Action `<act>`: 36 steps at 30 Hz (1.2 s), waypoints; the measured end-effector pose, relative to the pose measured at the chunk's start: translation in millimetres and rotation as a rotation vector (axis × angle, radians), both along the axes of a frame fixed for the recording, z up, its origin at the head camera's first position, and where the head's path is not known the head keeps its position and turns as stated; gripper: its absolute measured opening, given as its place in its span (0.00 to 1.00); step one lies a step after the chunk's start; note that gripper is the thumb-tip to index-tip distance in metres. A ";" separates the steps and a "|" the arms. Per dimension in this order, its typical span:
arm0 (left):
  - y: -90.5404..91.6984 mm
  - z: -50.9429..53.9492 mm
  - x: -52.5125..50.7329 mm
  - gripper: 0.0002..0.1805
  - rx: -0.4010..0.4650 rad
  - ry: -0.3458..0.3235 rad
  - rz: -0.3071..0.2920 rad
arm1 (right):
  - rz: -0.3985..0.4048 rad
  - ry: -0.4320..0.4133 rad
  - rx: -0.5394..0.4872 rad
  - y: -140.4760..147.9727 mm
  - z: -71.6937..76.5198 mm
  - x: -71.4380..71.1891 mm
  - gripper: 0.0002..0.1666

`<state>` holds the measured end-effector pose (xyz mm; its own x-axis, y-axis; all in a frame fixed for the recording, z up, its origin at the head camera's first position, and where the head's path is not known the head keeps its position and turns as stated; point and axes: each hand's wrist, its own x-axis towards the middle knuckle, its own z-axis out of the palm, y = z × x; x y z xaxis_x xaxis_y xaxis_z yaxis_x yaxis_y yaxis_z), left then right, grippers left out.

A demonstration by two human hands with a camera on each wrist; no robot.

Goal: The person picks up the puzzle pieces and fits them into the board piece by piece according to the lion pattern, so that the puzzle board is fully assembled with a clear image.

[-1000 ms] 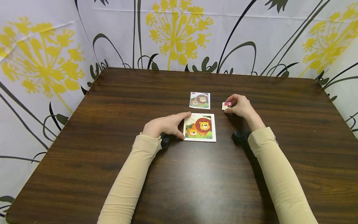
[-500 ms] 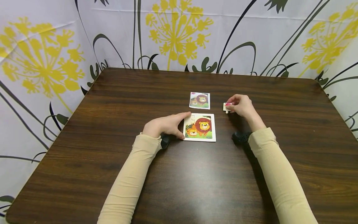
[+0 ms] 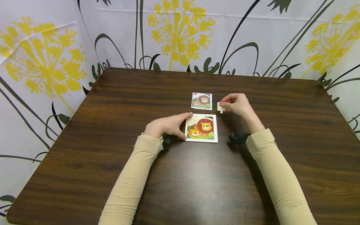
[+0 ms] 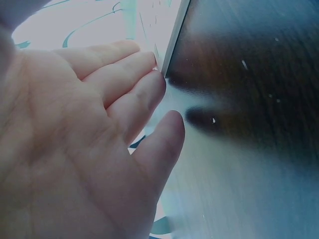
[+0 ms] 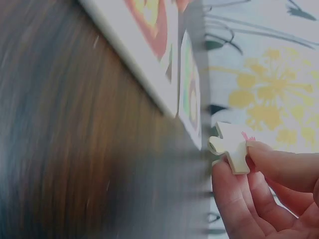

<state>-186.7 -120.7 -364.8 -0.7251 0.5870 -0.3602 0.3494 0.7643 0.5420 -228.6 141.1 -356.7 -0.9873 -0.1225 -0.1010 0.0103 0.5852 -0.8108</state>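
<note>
A lion jigsaw puzzle (image 3: pixel 205 128) in a white-edged frame lies on the table. Its upper left corner shows a pale area with a knobbed outline. My left hand (image 3: pixel 166 125) touches the frame's left side, thumb at the near corner and a finger at the far one; in the left wrist view its fingers are nearly straight. To the right of the frame and above the table, my right hand (image 3: pixel 239 104) pinches a cream puzzle piece (image 5: pixel 233 147) with a pink print between thumb and fingers. The piece's knob points away from the thumb.
Just beyond the frame lies a square picture card (image 3: pixel 201 101) with the same lions. Both rest on a dark wooden table (image 3: pixel 112 103). A white curtain (image 3: pixel 118 18) with yellow flowers hangs behind the table's far edge.
My right hand has turned the puzzle piece so its knob points toward me, then carried it left, closer to the card and frame. The left hand stays at the frame.
</note>
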 end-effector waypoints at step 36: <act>-4.0 -1.3 2.5 0.53 0.091 -0.001 0.006 | 0.159 -0.181 -0.178 -73.4 -11.7 17.1 0.13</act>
